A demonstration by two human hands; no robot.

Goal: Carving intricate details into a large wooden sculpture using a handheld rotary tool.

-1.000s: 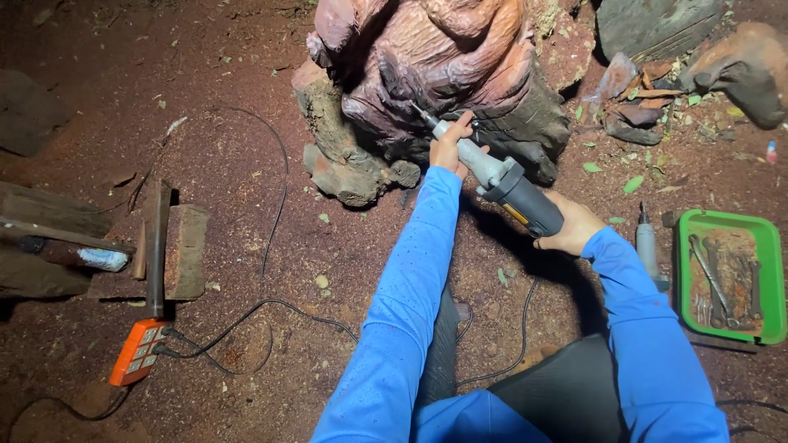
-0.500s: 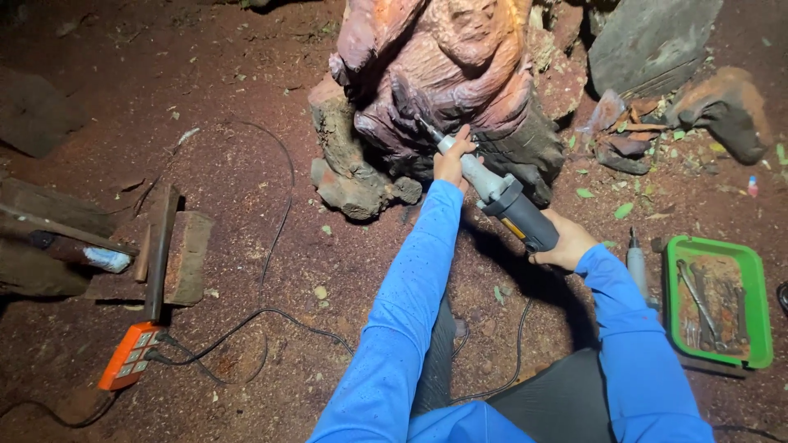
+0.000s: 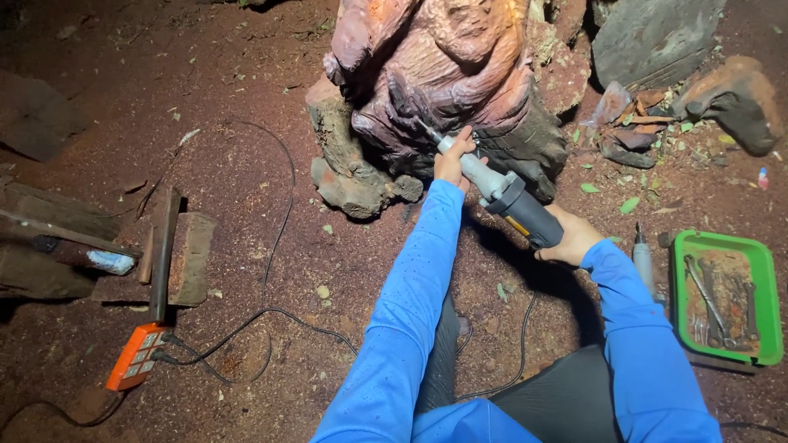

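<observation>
Carving [image 3: 443, 74]: a large reddish-brown wood figure is stood upright on the sawdust-covered ground [image 3: 246, 98], directly ahead of the seated person, so that its lower front is within arm's reach.

Power tool [image 3: 501, 197]: a long-necked grey and black die grinder is held slantwise, tip up and to the left, with the bit set against the lower part of the carving. The slant is judged to let the bit enter the recess under the figure.

Left hand [image 3: 453, 160]: closed around the slim grey neck of the tool, just behind the bit and touching or nearly touching the wood; probably placed there to steady and guide the tip.

Right hand [image 3: 568, 238]: clamped on the black rear body of the tool, well back from the bit, carrying the weight. How the fingers lie underneath cannot be told.

Cord [image 3: 521, 344]: seen trailing from near the tool's rear down between the legs.

Green tray [image 3: 765, 287]: set on the ground at the right, with wrenches in it; a second slim tool [image 3: 643, 261] lies just beside it.

Orange power strip [image 3: 135, 357]: lying at the left, with black cables plugged in, near wooden blocks [image 3: 190, 258].
</observation>
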